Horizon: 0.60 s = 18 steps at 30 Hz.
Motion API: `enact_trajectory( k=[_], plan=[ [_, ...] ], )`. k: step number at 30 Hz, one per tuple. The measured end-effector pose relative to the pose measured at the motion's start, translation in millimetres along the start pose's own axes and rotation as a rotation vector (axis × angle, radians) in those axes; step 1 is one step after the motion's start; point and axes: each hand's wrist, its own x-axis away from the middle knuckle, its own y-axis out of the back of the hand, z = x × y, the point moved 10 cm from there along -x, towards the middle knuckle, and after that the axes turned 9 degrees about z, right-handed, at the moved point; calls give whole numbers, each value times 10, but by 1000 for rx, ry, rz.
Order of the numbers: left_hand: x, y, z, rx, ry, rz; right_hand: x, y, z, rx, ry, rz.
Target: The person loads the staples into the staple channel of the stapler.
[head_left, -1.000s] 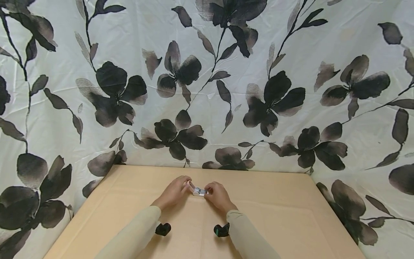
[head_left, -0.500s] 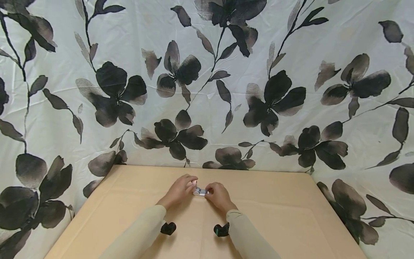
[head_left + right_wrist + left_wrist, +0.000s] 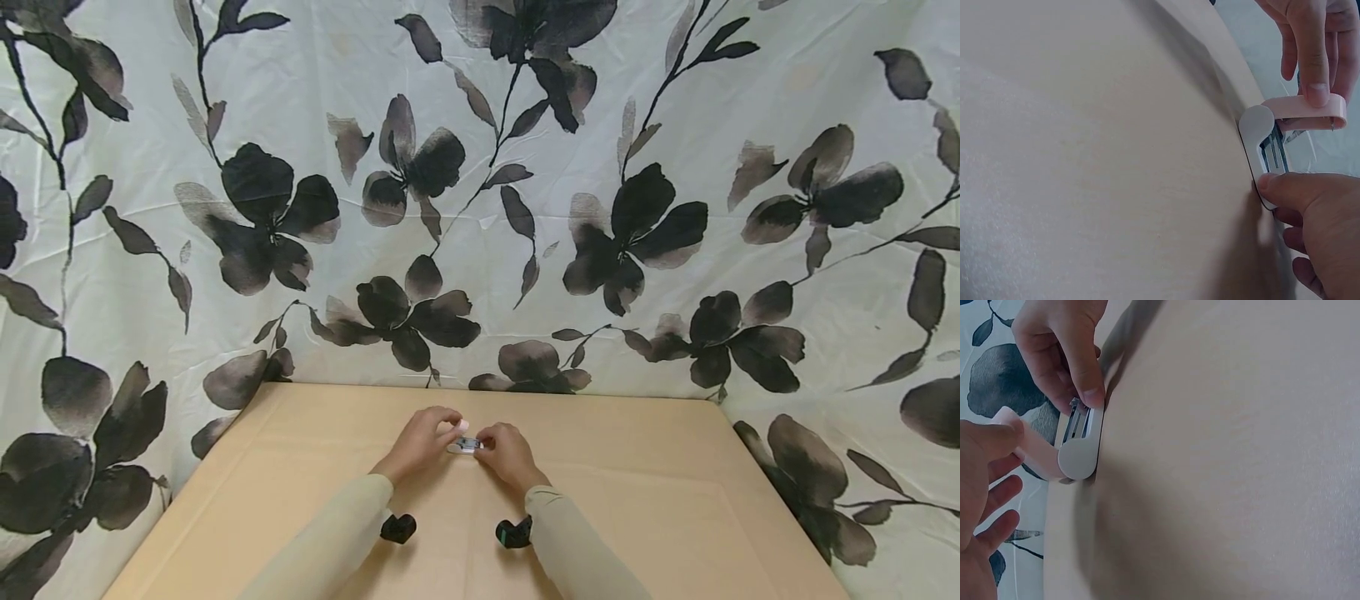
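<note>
A small stapler (image 3: 467, 446) with a white body and a pink top arm is held up between both hands over the table. Its pink arm (image 3: 1300, 106) stands swung up from the round white hinge end (image 3: 1077, 459), baring the metal rails (image 3: 1275, 153) inside. My left hand (image 3: 422, 443) pinches the pink arm between thumb and forefinger; its other fingers are loosely spread. The opposite end of the white body is gripped by my right hand (image 3: 512, 454), thumb on the side facing me, as the right wrist view shows. That end is partly hidden by the fingers.
The light tan table (image 3: 615, 517) spreads under both arms. Behind its far edge hangs a white cloth (image 3: 495, 250) with dark flowers. A black wrist device (image 3: 397, 528) sits by the left sleeve, and another (image 3: 513, 534) by the right.
My left hand has moved right with the pink arm, which has swung up and over towards the white body. The right hand and the stapler's body have barely moved.
</note>
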Motion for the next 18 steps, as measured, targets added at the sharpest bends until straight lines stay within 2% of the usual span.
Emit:
enact_trajectory(
  k=[3, 7, 12, 18],
  plan=[
    [-13, -46, -28, -39, -37, 13, 11, -18, -16, 8, -9, 11],
    [-12, -73, -27, -78, -46, 22, 19, -30, -23, 9, -19, 13],
    [-4, -44, -38, -89, -68, -4, 13, -14, -14, -8, -2, -6],
    [-1, -28, -34, -88, -76, -7, 11, 6, 2, -9, 7, -7]
  ],
)
